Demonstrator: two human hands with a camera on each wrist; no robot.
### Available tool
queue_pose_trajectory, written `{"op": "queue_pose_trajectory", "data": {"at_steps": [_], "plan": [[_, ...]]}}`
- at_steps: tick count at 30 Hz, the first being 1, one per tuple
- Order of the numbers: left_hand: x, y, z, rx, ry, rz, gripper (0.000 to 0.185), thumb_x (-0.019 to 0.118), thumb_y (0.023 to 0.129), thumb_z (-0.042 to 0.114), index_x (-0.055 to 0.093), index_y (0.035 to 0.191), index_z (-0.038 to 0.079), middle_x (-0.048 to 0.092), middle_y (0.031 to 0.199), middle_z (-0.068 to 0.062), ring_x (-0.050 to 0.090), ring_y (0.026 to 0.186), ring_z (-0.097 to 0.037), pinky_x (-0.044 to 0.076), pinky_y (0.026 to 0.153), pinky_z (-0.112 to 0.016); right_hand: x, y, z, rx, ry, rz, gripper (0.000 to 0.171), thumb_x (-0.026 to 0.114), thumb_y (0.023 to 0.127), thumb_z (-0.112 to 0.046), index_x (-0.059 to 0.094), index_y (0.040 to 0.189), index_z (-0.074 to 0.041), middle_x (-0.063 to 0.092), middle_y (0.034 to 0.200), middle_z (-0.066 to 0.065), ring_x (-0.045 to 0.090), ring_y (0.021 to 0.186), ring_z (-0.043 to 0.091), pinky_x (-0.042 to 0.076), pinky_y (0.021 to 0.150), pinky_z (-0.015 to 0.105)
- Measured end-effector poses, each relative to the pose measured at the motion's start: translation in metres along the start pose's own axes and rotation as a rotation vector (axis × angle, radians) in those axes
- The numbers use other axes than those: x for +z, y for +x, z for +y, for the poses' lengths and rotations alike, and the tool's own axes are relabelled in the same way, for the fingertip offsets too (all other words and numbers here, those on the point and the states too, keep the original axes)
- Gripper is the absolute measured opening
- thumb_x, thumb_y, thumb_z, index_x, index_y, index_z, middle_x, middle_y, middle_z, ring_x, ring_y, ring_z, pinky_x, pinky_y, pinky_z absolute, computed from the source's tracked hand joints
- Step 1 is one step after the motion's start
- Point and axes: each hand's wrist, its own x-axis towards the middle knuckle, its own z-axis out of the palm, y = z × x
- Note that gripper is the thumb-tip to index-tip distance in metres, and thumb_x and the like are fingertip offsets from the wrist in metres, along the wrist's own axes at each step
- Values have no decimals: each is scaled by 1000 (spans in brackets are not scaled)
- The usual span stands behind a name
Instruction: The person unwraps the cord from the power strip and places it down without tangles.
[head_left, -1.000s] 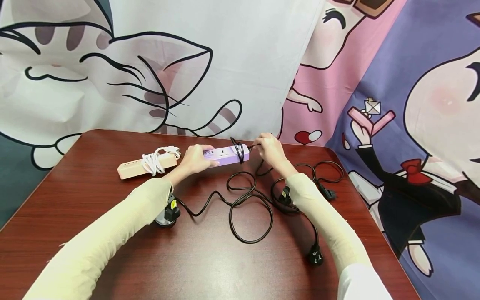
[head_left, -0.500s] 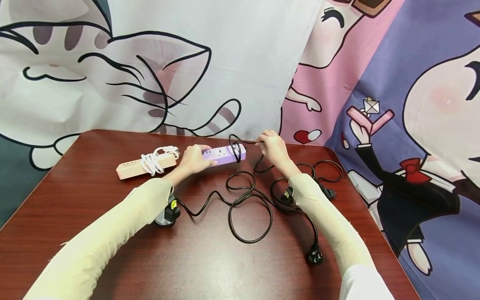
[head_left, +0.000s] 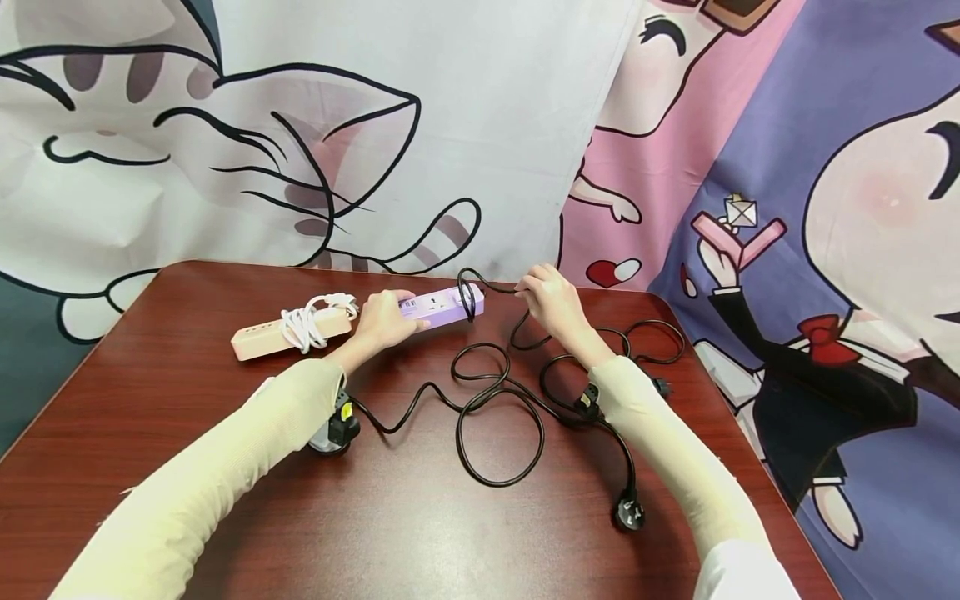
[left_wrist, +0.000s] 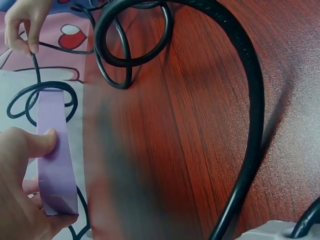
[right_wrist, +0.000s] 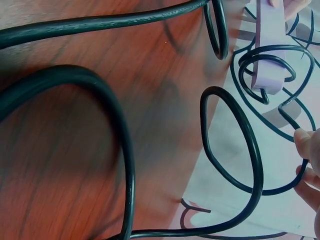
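Note:
A purple power strip point(head_left: 444, 308) is gripped at its left end by my left hand point(head_left: 385, 321), thumb along its near side. Black cord loops point(head_left: 468, 298) wrap loosely round the strip's right end. My right hand point(head_left: 551, 298) pinches that cord a short way right of the strip, and the cord trails down from the fingers to the table. In the left wrist view the power strip point(left_wrist: 56, 150) lies between thumb and fingers. The right wrist view shows the pinched black cord point(right_wrist: 287, 115) running to loops about the strip's end.
Left on the brown table point(head_left: 420, 533) lies a peach power strip point(head_left: 258, 340) wound with a white cord point(head_left: 303, 327). Black cable point(head_left: 501, 485) sprawls in loops across the middle, with a black plug point(head_left: 630, 512) near the right. A patterned cloth point(head_left: 510, 125) hangs behind the table.
My left hand and the power strip have shifted slightly left. My right hand has drawn the cord right, and the loop round the strip's end is looser and larger.

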Motion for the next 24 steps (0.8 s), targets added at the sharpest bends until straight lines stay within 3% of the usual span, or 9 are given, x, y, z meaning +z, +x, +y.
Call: {"op": "queue_pose_trajectory", "data": {"at_steps": [10, 24], "plan": [[-1, -1, 1, 6, 1, 43, 57, 77, 77, 31, 61, 125, 2, 66, 118, -20, 61, 103, -34, 46, 88, -45, -11, -17, 0, -13, -7, -45, 4, 69, 86, -7, 70, 83, -9, 64, 86, 5, 58, 87, 23, 52, 68, 37], [0, -1, 3, 50, -22, 62, 58, 76, 78, 30, 60, 127, 3, 65, 121, -20, 61, 107, -35, 46, 91, -46, -26, -37, 32, 17, -84, -51, 3, 72, 82, -7, 69, 81, -7, 61, 81, 6, 55, 78, 25, 51, 63, 39]]}}
